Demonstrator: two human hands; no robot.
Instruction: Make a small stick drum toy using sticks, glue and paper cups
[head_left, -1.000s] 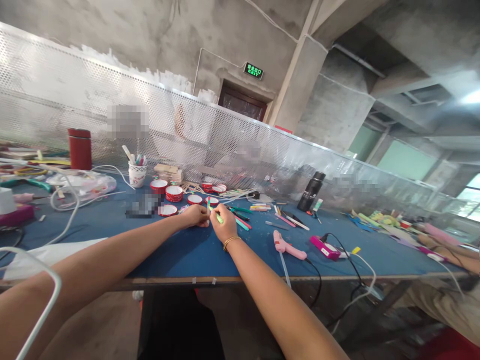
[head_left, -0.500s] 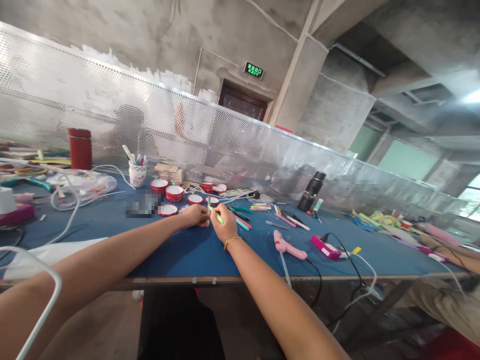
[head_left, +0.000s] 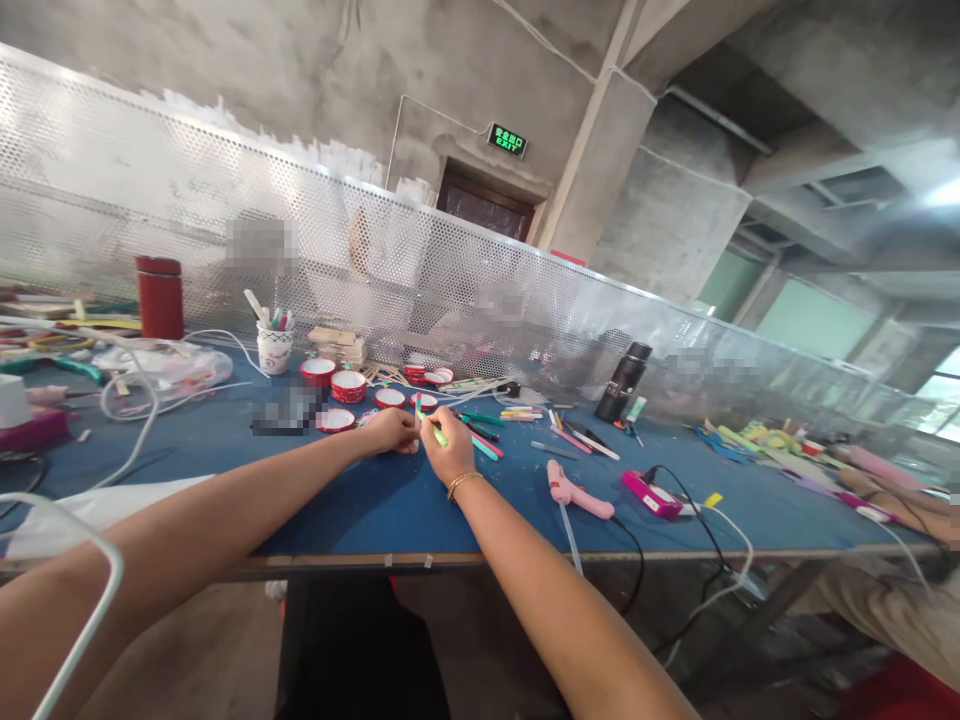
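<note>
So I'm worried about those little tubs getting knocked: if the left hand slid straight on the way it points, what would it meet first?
Probably the right hand: the left hand points right, its fingers almost touching it at the green stick. The red-rimmed tubs sit off that line, though depth is unclear.

My blue tabletop [head_left: 360, 500]: red flask [head_left: 159, 297] far left, paper cup [head_left: 274, 348] and red tape rolls [head_left: 348, 386] toward the far edge, black flask [head_left: 622, 382] right of centre, pink glue gun [head_left: 574, 491] near the front edge.
</note>
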